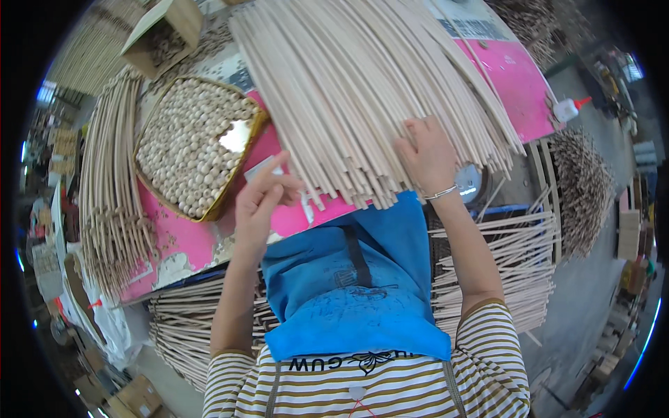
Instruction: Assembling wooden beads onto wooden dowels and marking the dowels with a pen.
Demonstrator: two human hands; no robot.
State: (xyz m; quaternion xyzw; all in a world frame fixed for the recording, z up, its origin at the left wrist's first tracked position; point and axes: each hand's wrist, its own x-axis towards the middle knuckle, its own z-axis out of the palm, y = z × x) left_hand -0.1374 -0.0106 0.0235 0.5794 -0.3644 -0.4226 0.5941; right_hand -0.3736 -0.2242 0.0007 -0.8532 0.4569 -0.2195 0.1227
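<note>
A wide layer of long, pale wooden rods lies across the table, their near ends uneven and reaching the table's front edge. My left hand is just left of those ends, fingers stretched out and apart, with nothing visible in it. Over the right part of the layer is my right hand, palm down, its thumb and forefinger apart and slightly bent. It seems to touch the rods; whatever lies under the palm is hidden. Left of the rods stands a shallow yellow-rimmed basket full of small round wooden beads.
Rods with beads at their ends lie along the table's left side. A wooden box stands at the back left. More rods are stacked below the table. A white bottle with a red tip sits at the right edge.
</note>
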